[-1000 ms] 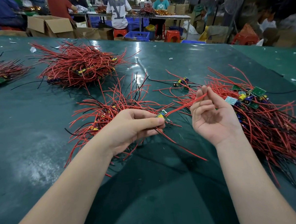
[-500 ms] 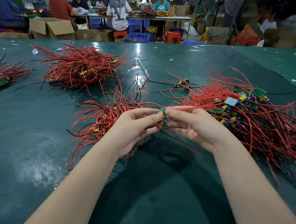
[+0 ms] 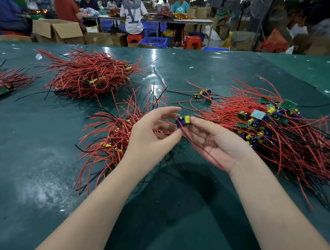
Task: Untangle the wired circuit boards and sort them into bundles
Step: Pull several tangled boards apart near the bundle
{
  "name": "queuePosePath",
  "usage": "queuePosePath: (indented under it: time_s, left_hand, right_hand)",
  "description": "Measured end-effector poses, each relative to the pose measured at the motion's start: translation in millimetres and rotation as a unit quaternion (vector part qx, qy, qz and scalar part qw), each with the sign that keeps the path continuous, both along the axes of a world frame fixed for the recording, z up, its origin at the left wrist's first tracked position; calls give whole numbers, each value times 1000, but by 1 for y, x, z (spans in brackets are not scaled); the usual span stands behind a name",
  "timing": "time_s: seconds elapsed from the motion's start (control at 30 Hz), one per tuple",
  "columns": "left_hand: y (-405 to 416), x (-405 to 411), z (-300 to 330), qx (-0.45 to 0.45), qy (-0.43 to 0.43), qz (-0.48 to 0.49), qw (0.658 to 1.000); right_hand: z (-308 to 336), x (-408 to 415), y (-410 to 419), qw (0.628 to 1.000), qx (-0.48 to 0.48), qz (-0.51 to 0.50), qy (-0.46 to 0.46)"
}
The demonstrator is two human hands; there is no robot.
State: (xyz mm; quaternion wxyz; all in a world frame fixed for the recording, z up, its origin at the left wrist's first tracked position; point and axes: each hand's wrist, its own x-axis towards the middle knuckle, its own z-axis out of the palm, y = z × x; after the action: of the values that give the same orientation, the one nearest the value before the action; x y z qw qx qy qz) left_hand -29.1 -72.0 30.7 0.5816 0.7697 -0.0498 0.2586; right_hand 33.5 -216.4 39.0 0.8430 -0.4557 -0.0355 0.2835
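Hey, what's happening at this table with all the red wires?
A person is sorting wired circuit boards on a green table. The right hand pinches one small board at its fingertips, its wires trailing across the palm, while the left hand hovers open beside it. A loose tangle lies to the right, a smaller pile sits left, and bigger bundles lie farther back.

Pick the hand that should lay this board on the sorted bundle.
Left. The sorted bundle lies directly beneath the left hand, fingers open beside the circuit board. The right hand pinches it, sitting nearer the tangled pile.
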Motion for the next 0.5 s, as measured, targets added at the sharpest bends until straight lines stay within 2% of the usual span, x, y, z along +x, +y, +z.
queuePosePath:
  time_s: [0.13, 0.2, 0.3, 0.4, 0.5]
  left_hand:
    - [3, 2, -3, 141, -105, 92, 980]
    - [7, 3, -3, 179, -127, 113, 969]
    - [7, 4, -2, 199, -132, 103, 965]
    - [5, 4, 0, 144, -110, 77, 980]
    - [3, 4, 1, -14, -50, 42, 998]
  right_hand:
    - [1, -1, 2, 999, 24, 39, -11]
    - [1, -2, 3, 998, 40, 44, -13]
    - [0, -3, 4, 999, 7, 34, -38]
    - [0, -2, 5, 998, -22, 35, -44]
    - [2, -3, 7, 997, -7, 37, -71]
